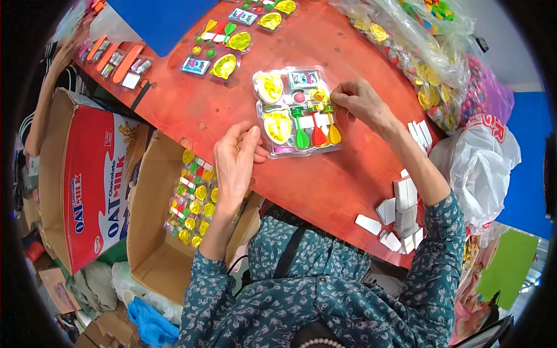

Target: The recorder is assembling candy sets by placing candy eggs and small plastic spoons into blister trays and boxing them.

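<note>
Between my two hands, the clear tray [322, 148] is lying on the red table [360, 180]. My right hand [364, 105] is pinching its edge, thumb and finger nearly meeting; my left hand [237, 161] is hovering half-curled by the opposite corner, contact unclear, presumably for steadying. White cards [405, 196] are sitting bodyward of my right hand, probably within easy reach.

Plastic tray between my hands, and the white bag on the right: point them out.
Plastic tray [317, 151]: head view, on its near rim.
White bag [478, 174]: head view, on its crumpled middle.
</note>
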A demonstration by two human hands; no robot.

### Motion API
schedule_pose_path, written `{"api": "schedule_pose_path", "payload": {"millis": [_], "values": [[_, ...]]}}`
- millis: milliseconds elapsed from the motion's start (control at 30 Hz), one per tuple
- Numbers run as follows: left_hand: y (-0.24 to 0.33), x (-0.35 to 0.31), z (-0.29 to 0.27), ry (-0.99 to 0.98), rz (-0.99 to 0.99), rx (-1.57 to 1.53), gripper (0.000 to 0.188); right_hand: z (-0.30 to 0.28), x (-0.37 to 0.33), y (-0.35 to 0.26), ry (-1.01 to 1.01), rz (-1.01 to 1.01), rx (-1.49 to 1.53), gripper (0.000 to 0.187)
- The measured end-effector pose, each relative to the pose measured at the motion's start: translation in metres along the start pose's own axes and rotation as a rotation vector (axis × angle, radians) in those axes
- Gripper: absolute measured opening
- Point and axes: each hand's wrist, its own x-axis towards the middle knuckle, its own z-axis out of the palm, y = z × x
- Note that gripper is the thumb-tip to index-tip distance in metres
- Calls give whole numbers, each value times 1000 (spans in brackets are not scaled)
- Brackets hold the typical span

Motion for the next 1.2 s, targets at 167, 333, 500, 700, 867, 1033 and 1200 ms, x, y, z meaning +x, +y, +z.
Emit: {"api": "schedule_pose_path", "payload": {"millis": [167, 333, 500, 700, 867, 1033, 1200], "values": [[-4, 13, 1, -32, -13, 17, 31, 5, -3, 1, -8, 50, -124, 25], [-8, 16, 3, -21, 8, 90, 21, 7, -13, 3, 99, -99, -113, 34], [-7, 10, 4, -88, -32, -75, 20, 9, -16, 16, -17, 61, 197, 31], [3, -16, -27, -62, -200, -491, 25, 39, -36, -20, -49, -20, 254, 28], [4, -40, -77, 13, -244, -461, 30, 80, -55, -54, -82, -124, 257, 24], [-4, -83, -128, 59, -180, -514, 25, 137, -72, -74, -221, -155, 361, 19], [-33, -120, -170, 96, -194, -611, 22, 191, -72, -59, -378, -212, 301, 22]]}}
